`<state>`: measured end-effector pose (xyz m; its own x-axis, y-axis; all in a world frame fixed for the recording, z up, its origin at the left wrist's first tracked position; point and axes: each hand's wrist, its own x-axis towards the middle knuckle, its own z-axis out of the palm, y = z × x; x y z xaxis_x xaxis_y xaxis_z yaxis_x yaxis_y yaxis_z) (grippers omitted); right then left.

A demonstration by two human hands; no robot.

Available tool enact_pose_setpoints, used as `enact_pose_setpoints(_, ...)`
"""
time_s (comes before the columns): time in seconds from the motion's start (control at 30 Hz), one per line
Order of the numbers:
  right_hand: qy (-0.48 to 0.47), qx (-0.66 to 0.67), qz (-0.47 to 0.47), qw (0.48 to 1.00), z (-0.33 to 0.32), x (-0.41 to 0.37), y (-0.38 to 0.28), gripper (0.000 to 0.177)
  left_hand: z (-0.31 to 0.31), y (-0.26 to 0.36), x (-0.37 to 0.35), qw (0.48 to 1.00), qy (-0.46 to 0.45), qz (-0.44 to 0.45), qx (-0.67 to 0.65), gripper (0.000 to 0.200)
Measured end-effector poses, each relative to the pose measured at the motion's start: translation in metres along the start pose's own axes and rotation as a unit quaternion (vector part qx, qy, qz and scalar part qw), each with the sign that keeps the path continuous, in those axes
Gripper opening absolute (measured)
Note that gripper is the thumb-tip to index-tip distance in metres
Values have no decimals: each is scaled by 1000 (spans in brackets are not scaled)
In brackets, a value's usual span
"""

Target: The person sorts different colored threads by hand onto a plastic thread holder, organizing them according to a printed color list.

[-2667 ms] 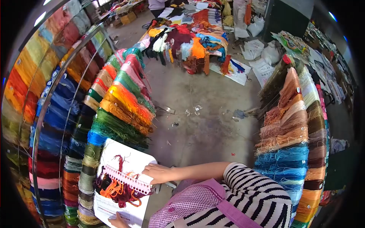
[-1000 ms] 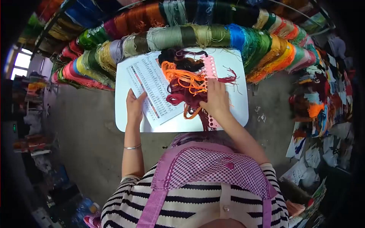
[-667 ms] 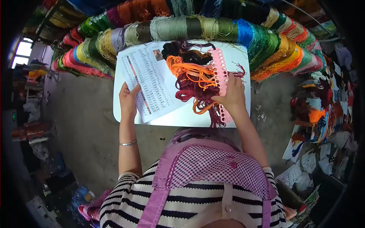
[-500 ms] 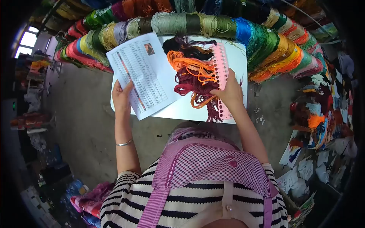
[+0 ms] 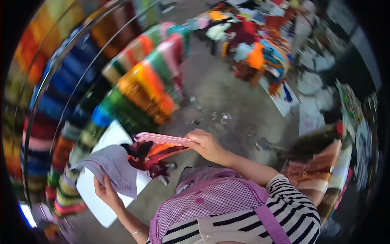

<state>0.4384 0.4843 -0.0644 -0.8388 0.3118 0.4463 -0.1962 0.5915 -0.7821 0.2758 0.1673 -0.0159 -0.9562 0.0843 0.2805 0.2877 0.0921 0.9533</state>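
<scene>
My left hand (image 5: 106, 194) grips the lower edge of a printed paper sheet (image 5: 113, 168), which curls at its top left. My right hand (image 5: 206, 145) is closed round the end of a pink thread holder strip (image 5: 162, 138) with a row of holes. Orange, dark red and black thread bundles (image 5: 152, 156) hang from the strip. The sheet is above a white board (image 5: 93, 191), and the strip is lifted at the board's right side. Motion blurs the view somewhat.
Racks of coloured yarn skeins (image 5: 130, 105) curve along the left, with metal rails (image 5: 61, 61) above. Piles of yarn (image 5: 256, 57) and papers (image 5: 313, 97) lie at the upper right. Folded textiles (image 5: 313, 171) stand at the right. Scraps (image 5: 221, 116) litter the floor.
The view has swung to the right. My right hand has lifted the pink strip with its threads off the board. The sheet, still in my left hand, now curls.
</scene>
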Motion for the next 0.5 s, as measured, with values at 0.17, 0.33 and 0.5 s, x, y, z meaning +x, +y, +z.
enact_pose_setpoints(0.17, 65, 136, 393, 907, -98, -40, 23, 28, 120, 26, 12, 971, -222, 20, 86, 21)
enact_pose_setpoints(0.33, 166, 62, 408, 896, -137, -74, 111, 26, 256, 7, 27, 880, -393, 166, 207, 20)
enact_pose_setpoints(0.5, 161, 146, 467, 857, -191, -42, 171, 20, 377, -55, 48, 808, -460, 211, 301, 30)
